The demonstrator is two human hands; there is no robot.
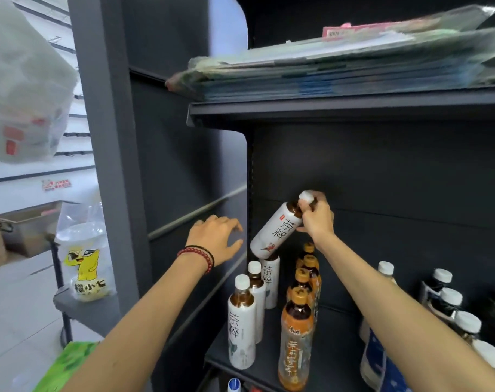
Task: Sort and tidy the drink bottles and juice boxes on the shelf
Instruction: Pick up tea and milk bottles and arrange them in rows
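My right hand grips the neck of a white-labelled tea bottle, held tilted in the air above the back of a row of matching white tea bottles on the dark shelf. Its base hangs just over the rearmost bottle. To the right of that row stands a row of orange-labelled tea bottles. My left hand, with beaded bracelets at the wrist, hovers with spread fingers to the left of the tilted bottle, touching nothing.
Dark bottles with white caps and a blue-labelled bottle stand at the shelf's right. The shelf above holds a stack of flat plastic-wrapped packs. A bag with a yellow cartoon sits on a cart at left.
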